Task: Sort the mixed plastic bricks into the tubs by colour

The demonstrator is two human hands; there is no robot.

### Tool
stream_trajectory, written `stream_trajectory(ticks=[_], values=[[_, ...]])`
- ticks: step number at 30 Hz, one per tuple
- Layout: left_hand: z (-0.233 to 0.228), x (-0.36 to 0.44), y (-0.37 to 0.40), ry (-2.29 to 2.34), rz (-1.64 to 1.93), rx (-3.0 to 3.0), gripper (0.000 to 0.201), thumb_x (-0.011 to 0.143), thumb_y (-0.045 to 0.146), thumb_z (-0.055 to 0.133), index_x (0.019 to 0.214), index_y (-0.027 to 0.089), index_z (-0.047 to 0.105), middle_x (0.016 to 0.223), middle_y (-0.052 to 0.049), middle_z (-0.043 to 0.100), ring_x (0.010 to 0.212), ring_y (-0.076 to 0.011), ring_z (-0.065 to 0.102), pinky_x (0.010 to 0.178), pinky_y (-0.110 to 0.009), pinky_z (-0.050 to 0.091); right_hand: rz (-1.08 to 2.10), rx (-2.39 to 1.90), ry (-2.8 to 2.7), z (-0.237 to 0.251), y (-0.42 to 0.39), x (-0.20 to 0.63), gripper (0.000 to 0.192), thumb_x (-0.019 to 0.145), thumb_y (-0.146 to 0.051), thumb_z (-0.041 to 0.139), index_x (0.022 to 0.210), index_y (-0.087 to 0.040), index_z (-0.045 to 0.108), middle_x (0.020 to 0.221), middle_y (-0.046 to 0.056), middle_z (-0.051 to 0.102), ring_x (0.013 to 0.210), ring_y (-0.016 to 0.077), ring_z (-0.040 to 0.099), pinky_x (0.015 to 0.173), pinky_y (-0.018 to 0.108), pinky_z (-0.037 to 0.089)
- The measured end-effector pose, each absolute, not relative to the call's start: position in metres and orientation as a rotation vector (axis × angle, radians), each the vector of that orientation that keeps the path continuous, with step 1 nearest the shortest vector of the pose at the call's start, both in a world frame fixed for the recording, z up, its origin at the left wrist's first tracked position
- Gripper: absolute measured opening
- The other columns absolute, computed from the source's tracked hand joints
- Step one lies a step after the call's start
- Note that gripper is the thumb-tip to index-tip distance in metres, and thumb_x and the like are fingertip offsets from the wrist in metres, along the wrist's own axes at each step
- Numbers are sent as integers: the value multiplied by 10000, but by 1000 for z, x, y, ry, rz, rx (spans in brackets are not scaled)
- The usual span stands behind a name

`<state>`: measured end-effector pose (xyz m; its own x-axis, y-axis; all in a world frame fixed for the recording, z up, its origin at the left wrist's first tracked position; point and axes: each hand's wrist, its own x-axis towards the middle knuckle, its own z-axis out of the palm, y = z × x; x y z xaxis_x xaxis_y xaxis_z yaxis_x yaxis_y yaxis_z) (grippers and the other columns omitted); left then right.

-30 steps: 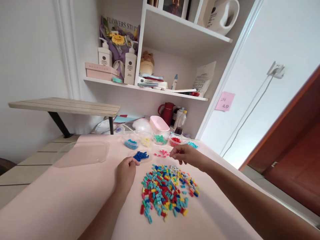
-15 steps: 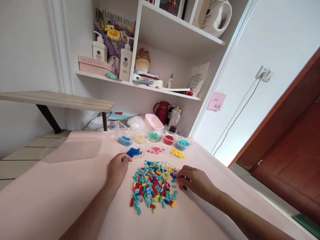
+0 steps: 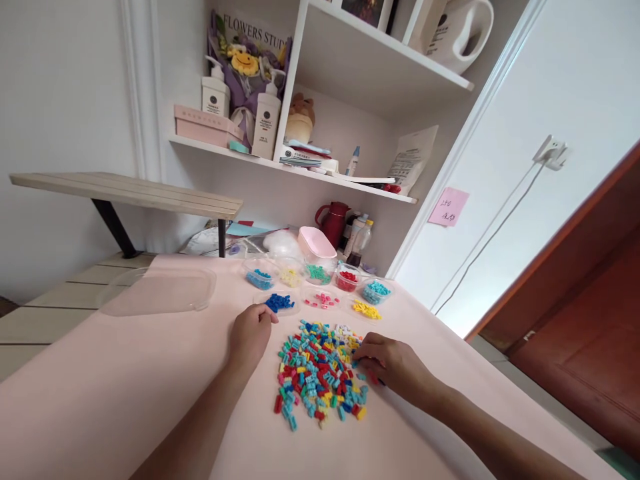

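Resting right hand (image 3: 387, 363), fingers curled loosely, holding nothing visible, at right edge of mixed pile of small coloured plastic bricks (image 3: 320, 370) on pink table (image 3: 125, 387). Lying left hand (image 3: 251, 335), loosely fisted, contents unclear, beside dark-blue brick heap (image 3: 279, 303).

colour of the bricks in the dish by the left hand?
Dark blue bricks, beside the left hand; head view.
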<state>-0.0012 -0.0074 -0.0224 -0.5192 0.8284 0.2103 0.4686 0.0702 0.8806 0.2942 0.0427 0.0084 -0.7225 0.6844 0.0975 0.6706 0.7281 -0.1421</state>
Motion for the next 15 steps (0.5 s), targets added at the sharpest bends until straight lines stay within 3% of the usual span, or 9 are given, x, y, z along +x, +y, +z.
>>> stream_trajectory(ticks=[6, 11, 15], values=[[-21, 0, -9, 2013, 1379, 1298, 240, 742, 153, 445, 653, 223, 656, 486, 42, 553, 473, -129, 507, 497, -222, 291, 76, -1095, -2822, 12, 38, 289, 247, 883, -257, 462, 966, -309, 689, 966, 19, 665, 768, 164, 626, 674, 251, 442], [-21, 1, -10, 2022, 1379, 1300, 246, 758, 141, 443, 660, 219, 654, 523, 35, 580, 510, -132, 524, 515, -226, 290, -36, -1032, -2885, 12, 32, 281, 255, 887, -236, 435, 911, -287, 684, 904, 22, 665, 733, 155, 610, 625, 237, 405], [-20, 1, -11, 2038, 1403, 1300, 243, 745, 117, 466, 627, 215, 655, 566, 25, 614, 581, -139, 560, 553, -228, 305, 50, -1061, -2900, 14, 41, 278, 214, 834, -208, 483, 830, -278, 685, 848, 7, 671, 715, 157, 614, 608, 239, 401]])
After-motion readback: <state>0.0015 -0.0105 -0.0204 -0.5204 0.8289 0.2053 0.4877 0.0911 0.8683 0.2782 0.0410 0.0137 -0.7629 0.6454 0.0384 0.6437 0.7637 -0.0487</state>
